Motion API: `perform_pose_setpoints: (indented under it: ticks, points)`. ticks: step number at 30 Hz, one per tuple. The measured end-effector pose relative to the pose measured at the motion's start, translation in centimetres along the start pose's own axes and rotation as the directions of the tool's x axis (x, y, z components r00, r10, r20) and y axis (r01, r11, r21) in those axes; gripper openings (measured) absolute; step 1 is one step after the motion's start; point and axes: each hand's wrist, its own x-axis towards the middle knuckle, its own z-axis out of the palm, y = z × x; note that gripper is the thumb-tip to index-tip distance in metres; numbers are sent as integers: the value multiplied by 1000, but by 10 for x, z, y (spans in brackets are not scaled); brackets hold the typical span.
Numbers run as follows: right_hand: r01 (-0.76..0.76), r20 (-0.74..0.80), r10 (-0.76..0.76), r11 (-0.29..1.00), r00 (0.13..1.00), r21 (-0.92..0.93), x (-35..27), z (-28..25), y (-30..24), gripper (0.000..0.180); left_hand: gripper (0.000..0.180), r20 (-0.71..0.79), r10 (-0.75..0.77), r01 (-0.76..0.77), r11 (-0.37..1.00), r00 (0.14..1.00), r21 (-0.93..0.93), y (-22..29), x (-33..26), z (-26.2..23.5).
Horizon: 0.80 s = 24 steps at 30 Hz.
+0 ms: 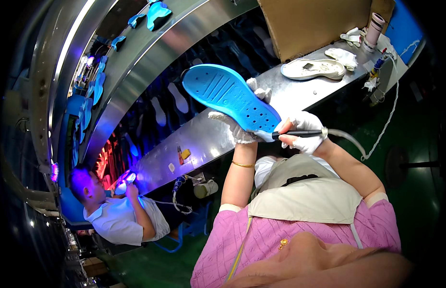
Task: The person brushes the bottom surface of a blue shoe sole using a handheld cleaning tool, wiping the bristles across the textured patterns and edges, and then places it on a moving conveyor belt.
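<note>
The work in hand looks to be partway through: a bright blue shoe sole (pixel 230 97) is held up in the middle of the frame, its grooved and dotted face turned to the camera, and the tip of a dark pen-like tool (pixel 299 134) meets the sole's lower right end. No mark or line left by the tool can be made out on the blue surface, so how much of the sole is treated cannot be told. A white shoe (pixel 313 68) lies on the metal bench (pixel 218 139) at the upper right of the frame, and more blue soles (pixel 158 11) sit along the curved conveyor at the upper left, which suggests further pieces are waiting

The left hand (pixel 239 126), in a white glove, is under the sole; its fingers (pixel 259 89) curl round from behind and grip the sole, their tips showing past its right edge. The right hand (pixel 304 134), also gloved, is just right of the sole, its fingers closed round the tool as one holds a pen, with a pale hose (pixel 350 141) trailing off to the right. Another person (pixel 117 211) works at the lower left of the frame
</note>
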Motion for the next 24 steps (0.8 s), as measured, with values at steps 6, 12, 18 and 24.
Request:
perform_pose_setpoints:
  ticks: [6,12,18,24]
  points:
    - [-115,-72,126,983,989,141,9,-13,-15,12,112,-87,-88,110,951,992,290,16,3,11]
    - [-129,76,145,975,986,-182,19,-31,-5,15,103,-254,-273,372,732,928,571,30,14,7]
    - [-204,132,204,979,970,-13,28,-47,-8,9,85,-360,-379,523,609,853,597,27,34,31]
    - [-95,183,192,894,964,-439,30,-36,-12,13,73,-627,-458,776,345,630,528,33,55,23]
